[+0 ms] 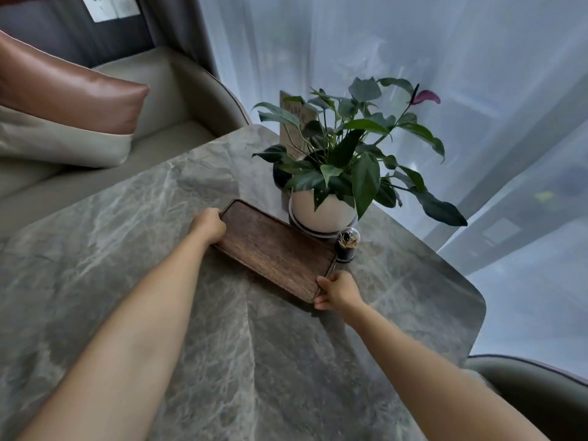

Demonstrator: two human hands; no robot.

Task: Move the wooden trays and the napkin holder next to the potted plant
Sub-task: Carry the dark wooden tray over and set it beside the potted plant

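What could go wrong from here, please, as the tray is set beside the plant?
1. The wooden tray, held by the left hand and right hand, lies close to the small toothpick jar; a further push might topple it.
2. Its far edge could nudge the potted plant.

Both forearms are bare, with no sleeves, and the left hand (pixel 207 225) and right hand (pixel 339 291) are ungloved.

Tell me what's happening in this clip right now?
A person grips a dark rectangular wooden tray at both short ends, left hand at the far end, right hand at the near one. The tray lies on the grey marble table, right beside the white-potted green plant and a small black toothpick jar. No napkin holder is visible.
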